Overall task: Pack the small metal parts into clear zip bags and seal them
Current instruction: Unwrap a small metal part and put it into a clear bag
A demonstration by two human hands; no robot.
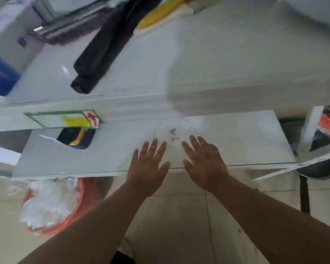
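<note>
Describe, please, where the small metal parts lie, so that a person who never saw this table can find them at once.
Start at the white table and find the two flat hands at its near edge. Just beyond the fingertips, between the left hand and the right hand, lie the small metal parts. They are the only dark specks on that pale patch.

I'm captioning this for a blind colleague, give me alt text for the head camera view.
Left hand and right hand lie open, fingers straight, at the near edge of a white table, with small metal parts just beyond the fingertips. An orange bin of clear bags sits below left; the view is blurred.
</note>
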